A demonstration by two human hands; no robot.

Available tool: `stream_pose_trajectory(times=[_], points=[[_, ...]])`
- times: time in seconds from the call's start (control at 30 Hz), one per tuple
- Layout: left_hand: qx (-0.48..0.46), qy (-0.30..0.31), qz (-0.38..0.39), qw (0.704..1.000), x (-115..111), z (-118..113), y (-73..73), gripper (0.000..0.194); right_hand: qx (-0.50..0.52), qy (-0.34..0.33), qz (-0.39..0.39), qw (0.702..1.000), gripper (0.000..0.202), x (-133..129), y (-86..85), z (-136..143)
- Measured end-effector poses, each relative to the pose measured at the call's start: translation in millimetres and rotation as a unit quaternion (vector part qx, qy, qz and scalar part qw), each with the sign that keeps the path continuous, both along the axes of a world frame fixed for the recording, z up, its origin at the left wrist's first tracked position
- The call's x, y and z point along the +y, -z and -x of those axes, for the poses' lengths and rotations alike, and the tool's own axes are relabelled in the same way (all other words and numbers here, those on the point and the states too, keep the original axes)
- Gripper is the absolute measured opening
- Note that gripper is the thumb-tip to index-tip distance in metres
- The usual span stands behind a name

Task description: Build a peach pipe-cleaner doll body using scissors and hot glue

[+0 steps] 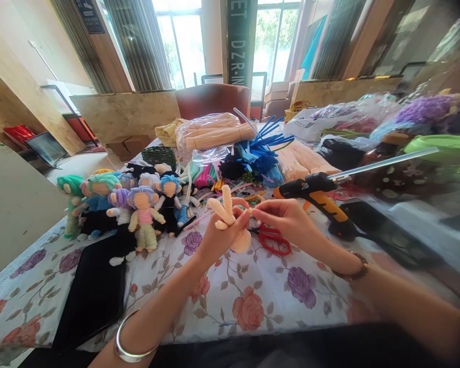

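Observation:
My left hand (pixel 224 232) is closed around a cream fuzzy pipe-cleaner figure (pixel 227 204), whose limbs stick up above the fingers and whose rounded part shows below the palm. My right hand (pixel 281 217) pinches at a thin end of the cream piece, its fingertips just right of the left ones. Red-handled scissors (pixel 274 240) lie on the flowered cloth below the right hand. Behind the right wrist rests a black and orange glue gun (pixel 322 197) with a clear glue stick in it.
Several yarn-haired dolls (pixel 143 217) stand at the left, beside a black tablet-like panel (pixel 95 281). Bundles of cream (pixel 218 135) and blue pipe cleaners (pixel 260 153) lie at the back. Bags and a green bowl (pixel 440 145) crowd the right.

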State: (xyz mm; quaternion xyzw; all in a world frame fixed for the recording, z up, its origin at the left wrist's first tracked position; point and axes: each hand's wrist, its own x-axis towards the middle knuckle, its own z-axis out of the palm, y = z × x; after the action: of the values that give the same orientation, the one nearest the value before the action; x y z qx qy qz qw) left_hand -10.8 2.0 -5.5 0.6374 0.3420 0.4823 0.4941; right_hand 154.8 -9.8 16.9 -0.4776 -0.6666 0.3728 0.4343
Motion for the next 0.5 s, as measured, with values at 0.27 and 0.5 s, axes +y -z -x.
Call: stream_pose_trajectory(times=[0.27,0.5], points=[[-0.001,0.008,0.031,0.999,-1,-2,-3.5,0.023,0.151,-0.055,0.166,0.973,0.035,-1,6.5,0],[-0.028,0.013,0.041,0.999,-3,-4,-4.7,0.024,0.246,-0.043,0.247,0.936,0.026,1,13.0,3]])
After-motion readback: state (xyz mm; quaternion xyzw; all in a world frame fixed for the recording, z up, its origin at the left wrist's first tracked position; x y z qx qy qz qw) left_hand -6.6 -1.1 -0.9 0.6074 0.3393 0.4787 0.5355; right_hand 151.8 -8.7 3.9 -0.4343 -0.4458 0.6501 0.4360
